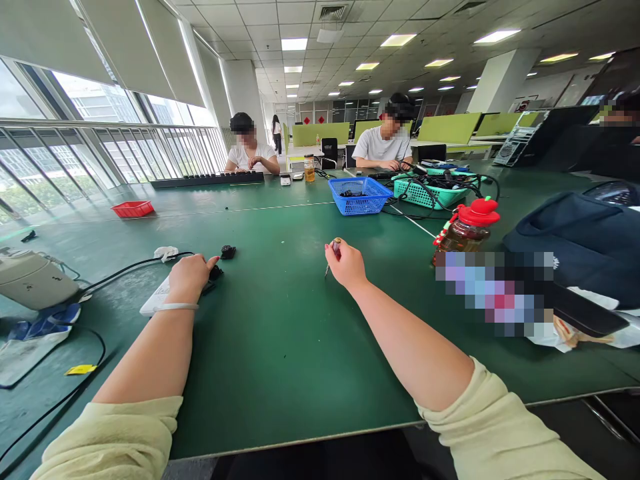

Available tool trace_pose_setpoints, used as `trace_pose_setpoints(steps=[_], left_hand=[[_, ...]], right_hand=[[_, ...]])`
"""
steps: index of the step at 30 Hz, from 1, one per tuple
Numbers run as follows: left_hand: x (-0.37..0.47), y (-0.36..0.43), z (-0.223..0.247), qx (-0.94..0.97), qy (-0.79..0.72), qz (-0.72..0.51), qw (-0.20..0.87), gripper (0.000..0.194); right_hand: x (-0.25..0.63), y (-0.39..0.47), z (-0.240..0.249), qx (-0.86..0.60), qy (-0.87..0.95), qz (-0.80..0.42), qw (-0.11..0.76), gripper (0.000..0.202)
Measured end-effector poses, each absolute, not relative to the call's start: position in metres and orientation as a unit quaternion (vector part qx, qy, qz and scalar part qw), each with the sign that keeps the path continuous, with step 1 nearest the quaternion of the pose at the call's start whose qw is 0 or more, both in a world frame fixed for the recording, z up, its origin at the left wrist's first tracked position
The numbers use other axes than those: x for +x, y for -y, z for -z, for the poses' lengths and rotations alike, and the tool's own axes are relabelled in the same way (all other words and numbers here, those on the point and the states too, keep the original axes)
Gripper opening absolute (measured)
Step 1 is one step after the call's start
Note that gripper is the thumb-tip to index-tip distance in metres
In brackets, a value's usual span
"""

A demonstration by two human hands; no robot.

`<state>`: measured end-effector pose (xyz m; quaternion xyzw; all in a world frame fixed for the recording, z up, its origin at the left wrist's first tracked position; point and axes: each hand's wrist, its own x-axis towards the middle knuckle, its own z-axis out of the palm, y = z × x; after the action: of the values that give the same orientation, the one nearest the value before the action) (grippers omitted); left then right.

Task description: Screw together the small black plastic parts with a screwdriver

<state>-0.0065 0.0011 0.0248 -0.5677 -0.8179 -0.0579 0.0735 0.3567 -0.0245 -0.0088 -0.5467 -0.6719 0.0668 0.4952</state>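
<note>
My right hand (349,263) is closed around a slim screwdriver (337,244) above the middle of the green table. Its brownish handle end pokes out over the fingers, and a thin metal shaft points down toward the tabletop. On the left, my left hand (190,277) is closed with the thumb to the right. Black pieces (215,273) show by its thumb and under its edge; what the fingers grip is hidden. A small black part (228,252) lies just beyond the thumb. Partly beneath my left wrist is a white flat box (156,298).
A blue basket (361,203) and a green basket (427,195) with cables stand ahead. A red-lidded bottle (465,230) and dark bag (575,233) are right. A red tray (133,209), white device (37,279) and black cable (130,268) lie left. Two people sit opposite.
</note>
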Motion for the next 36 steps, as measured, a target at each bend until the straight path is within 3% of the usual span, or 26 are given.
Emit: trace_pose_setpoints(steps=[36], left_hand=[[-0.0076,-0.0038,-0.0194,-0.566,0.816,0.061,0.099,0.061]], right_hand=[[0.357,0.0246,0.0083,-0.546,0.674,-0.073,0.492,0.028]])
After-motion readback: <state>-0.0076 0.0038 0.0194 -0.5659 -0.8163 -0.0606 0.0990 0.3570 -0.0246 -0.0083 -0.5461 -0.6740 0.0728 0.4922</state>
